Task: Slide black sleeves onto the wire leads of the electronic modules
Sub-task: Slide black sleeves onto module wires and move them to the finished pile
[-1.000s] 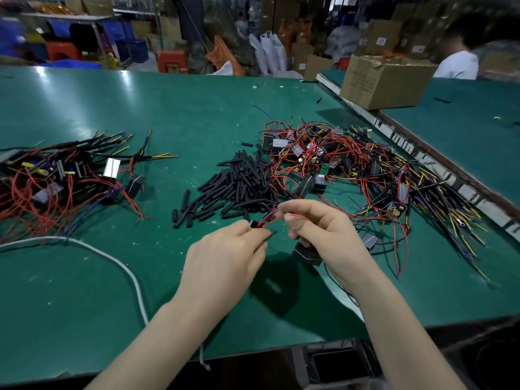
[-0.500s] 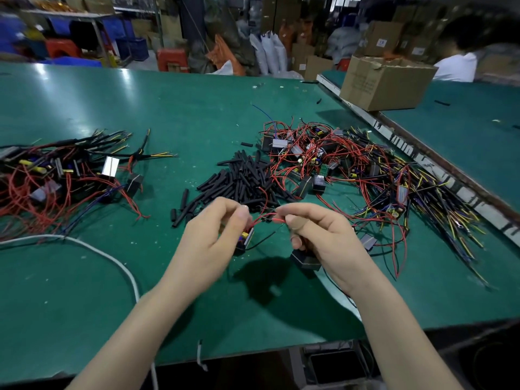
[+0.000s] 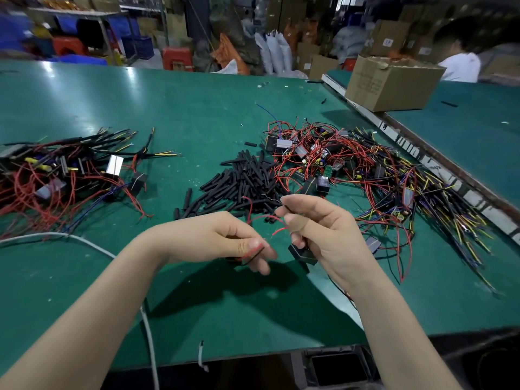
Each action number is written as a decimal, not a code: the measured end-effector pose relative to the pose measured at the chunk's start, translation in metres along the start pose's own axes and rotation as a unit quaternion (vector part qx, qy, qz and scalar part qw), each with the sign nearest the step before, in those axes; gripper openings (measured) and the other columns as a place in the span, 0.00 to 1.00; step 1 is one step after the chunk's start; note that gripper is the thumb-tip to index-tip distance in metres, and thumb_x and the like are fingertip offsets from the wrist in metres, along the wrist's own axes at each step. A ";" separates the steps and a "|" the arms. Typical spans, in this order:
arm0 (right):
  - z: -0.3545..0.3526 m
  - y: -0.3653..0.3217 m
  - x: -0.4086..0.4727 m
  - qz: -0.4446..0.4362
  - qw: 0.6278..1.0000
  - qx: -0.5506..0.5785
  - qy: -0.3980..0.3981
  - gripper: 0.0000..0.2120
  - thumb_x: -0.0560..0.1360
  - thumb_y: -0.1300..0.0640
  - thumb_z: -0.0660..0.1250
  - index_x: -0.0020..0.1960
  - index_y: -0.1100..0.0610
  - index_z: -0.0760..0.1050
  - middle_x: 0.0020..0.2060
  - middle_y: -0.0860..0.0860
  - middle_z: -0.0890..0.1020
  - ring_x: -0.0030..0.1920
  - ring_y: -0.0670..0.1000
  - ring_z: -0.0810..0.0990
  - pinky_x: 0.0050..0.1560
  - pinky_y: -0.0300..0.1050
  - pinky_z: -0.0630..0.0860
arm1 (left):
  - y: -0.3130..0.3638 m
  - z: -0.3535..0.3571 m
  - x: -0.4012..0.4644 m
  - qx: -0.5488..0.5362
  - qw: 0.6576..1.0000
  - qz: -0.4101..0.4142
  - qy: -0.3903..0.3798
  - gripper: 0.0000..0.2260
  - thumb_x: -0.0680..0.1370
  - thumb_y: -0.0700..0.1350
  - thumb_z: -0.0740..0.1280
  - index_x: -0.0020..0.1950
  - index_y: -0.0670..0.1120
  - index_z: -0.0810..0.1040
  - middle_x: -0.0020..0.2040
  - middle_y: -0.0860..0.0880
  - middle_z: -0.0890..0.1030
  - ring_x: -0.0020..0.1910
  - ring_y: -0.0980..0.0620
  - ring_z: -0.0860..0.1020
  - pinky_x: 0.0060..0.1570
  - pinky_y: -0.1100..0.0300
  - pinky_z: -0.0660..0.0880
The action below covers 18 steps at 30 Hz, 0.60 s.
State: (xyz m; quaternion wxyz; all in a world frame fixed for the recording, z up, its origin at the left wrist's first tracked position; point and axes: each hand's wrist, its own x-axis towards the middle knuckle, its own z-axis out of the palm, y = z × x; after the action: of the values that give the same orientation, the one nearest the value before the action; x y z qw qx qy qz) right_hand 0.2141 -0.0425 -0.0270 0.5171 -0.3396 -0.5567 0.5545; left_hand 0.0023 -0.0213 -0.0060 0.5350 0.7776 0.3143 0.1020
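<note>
Underneath, the green table [image 3: 197, 108] runs wide, a white cable [image 3: 92, 244] curling across its near edge. My left hand [image 3: 219, 240] pinches a red wire [image 3: 250, 253] and a black sleeve; my right hand [image 3: 323, 235] curls round a black module [image 3: 302, 253], pinching its lead. Loose sleeves [image 3: 242, 184] lie heaped just beyond, tangled modules [image 3: 351, 170] to their right, a finished bunch [image 3: 64, 170] far left. A cardboard box [image 3: 391, 83] sits on the neighbouring bench; stools, bags and cartons crowd the room behind.
</note>
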 end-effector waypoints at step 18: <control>0.004 0.021 0.009 -0.065 0.982 -0.019 0.174 0.09 0.74 0.66 0.70 0.47 0.52 0.80 0.41 0.48 0.85 0.40 0.47 0.83 0.36 0.36 0.77 | 0.003 0.031 0.020 -0.173 0.960 -0.042 0.215 0.03 0.80 0.42 0.63 0.47 0.44 0.70 0.41 0.47 0.83 0.43 0.51 0.83 0.41 0.64 0.78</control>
State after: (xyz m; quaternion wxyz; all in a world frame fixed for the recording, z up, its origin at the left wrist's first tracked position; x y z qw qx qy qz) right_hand 0.2038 -0.0323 -0.0447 0.6350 -0.4034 -0.4893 0.4413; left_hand 0.0350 -0.0340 -0.0195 0.5851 0.6188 0.4316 0.2973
